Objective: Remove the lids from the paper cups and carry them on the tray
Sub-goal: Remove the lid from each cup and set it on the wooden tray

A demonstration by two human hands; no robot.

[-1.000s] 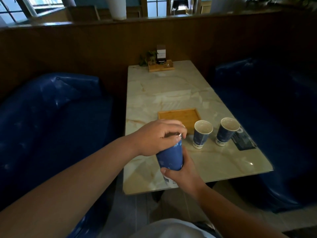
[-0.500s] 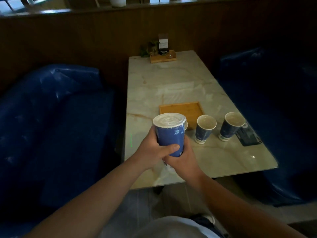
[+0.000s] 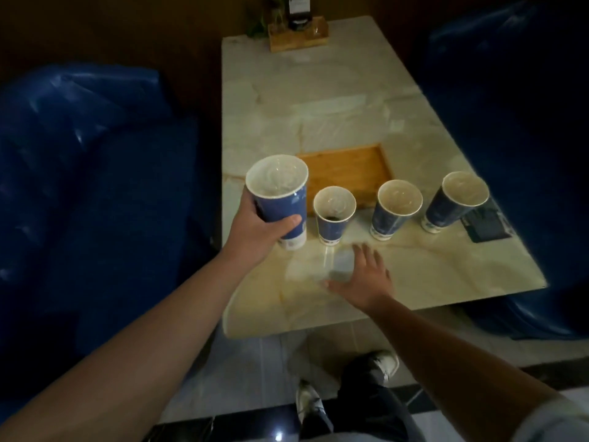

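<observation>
My left hand (image 3: 255, 229) grips a blue paper cup (image 3: 280, 202) just above the table's near left side. Its top is pale and glossy; I cannot tell whether a lid covers it. My right hand (image 3: 366, 279) hovers low over the table with fingers spread. A blurred, pale, clear disc (image 3: 342, 267), likely a lid, lies at its fingertips. Three more blue cups stand in a row without lids: one (image 3: 333, 215) beside the held cup, one (image 3: 395, 210) in the middle, one (image 3: 454, 202) at the right. The wooden tray (image 3: 350, 170) lies bare behind them.
The marble table (image 3: 318, 100) runs away from me between blue padded seats (image 3: 79, 186) on both sides. A dark flat card (image 3: 487, 226) lies right of the cups. A wooden holder with a plant and sign (image 3: 298, 33) sits at the far end.
My right hand has left the cup and dropped to the table in front of the row. My left hand now holds the cup alone, further left. The view has tilted downward.
</observation>
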